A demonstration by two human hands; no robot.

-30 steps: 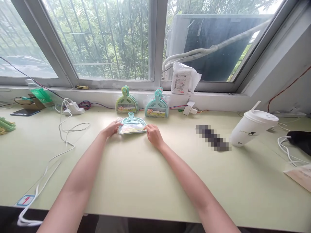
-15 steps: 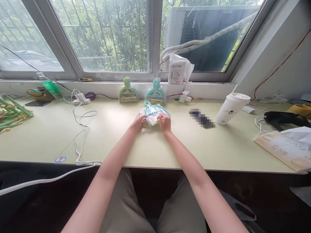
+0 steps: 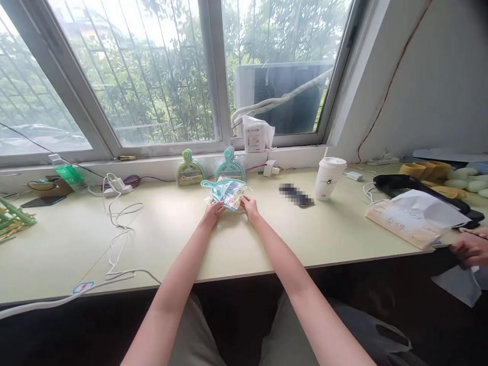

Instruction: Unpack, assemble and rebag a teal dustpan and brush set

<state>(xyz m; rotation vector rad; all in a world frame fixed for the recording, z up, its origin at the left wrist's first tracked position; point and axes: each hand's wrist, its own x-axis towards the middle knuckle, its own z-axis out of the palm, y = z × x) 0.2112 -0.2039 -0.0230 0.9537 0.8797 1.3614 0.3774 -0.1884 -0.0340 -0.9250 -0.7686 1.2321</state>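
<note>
Teal dustpan-and-brush set (image 3: 225, 191), sealed in its clear wrapper, sits just above centre frame, tipped up off the pale green table (image 3: 267, 239) with its handle pointing upper left. Left hand (image 3: 213, 211) has its fingers curled onto the lower left edge of the pack; right hand (image 3: 249, 207) pinches the lower right corner between thumb and fingers. Both are closed on the wrapper, neither opened wide. Whether the far edge of the pack touches the table is hard to tell at this size.

Handled well, I'd say this calls for a light, even grip at both corners: the film looks slippery and the set inside is rigid, so a one-sided pinch would let it swing. Holding it low over the table guards against a drop.

Just beyond, against the ledge below the window, a green set (image 3: 189, 173) and another teal set (image 3: 230, 165) stand upright side by side, each in its own wrapper. A white parcel with a label (image 3: 256, 134) rests on the sill, upper centre. To the right stands a lidded white cup (image 3: 329, 178) with a straw; its contents are hidden. Further right lies a paper bag (image 3: 409, 219) on its side, contents not visible. A white cable (image 3: 120, 239) trails across the left of the frame. At the right edge, another person's hand (image 3: 470, 248) is by the table corner.
</note>
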